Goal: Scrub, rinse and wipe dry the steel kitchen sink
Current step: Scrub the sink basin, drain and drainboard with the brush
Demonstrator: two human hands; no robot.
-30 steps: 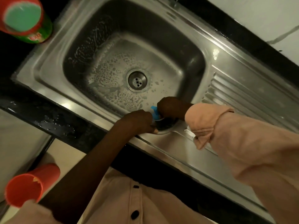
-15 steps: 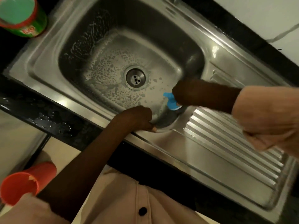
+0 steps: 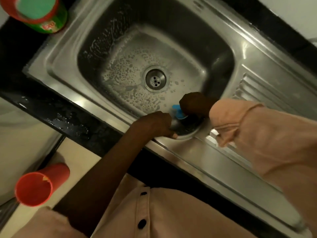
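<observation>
Under the right hand (image 3: pixel 194 103), at the near right corner of the steel sink (image 3: pixel 257 69), a blue scrubber (image 3: pixel 177 111) sticks out from curled fingers that grip it against the basin wall. The left hand (image 3: pixel 155 123) sits just beside it, fingers curled over the sink's front rim, thumb tip on the ledge, seemingly bracing.

The likeliest trouble, to my eye, is a slip: the steel is wet and soapy, so a hard stroke could skid the scrubber out of the corner or knock it into the left hand's knuckles. The loose right sleeve cuff (image 3: pixel 228 133) hangs close to the wet drainboard (image 3: pixel 267 93) and could soak up suds. Beyond the left hand, the far left wall might be skipped before rinsing.

Suds in beaded patches cover the basin floor beyond both hands, thickest left of the drain (image 3: pixel 155 80), with streaks up the left wall. The right side looks barer and darker.
</observation>
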